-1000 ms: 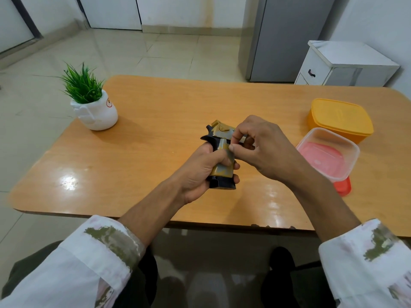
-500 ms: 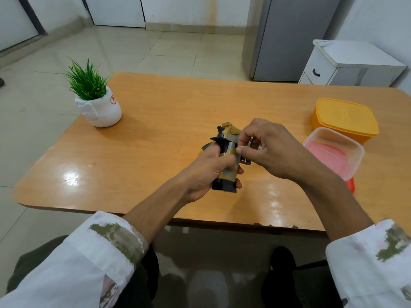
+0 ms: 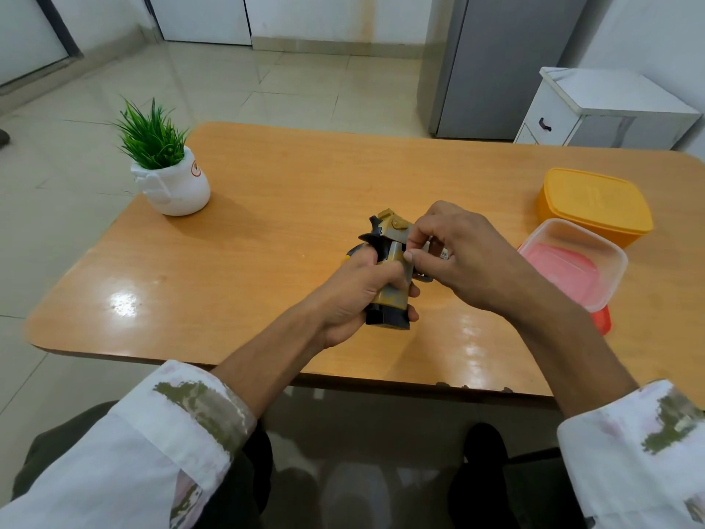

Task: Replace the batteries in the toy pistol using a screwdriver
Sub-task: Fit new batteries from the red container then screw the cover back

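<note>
The toy pistol is gold and black and stands grip-down above the middle of the wooden table. My left hand is wrapped around its grip from the left. My right hand comes in from the right, thumb and forefinger pinched on a small grey piece, which looks like a battery, at the side of the grip. The barrel is hidden behind my right hand. A small yellow and black tip shows behind my left thumb; I cannot tell what it is.
A green plant in a white pot stands at the table's left. At the right sit a yellow lidded box and a clear tub over a red lid. A white cabinet and a grey fridge stand beyond the table.
Both hands stay on the pistol. My right fingers have shifted slightly along the side of the grip, and the pistol has tilted a little.
</note>
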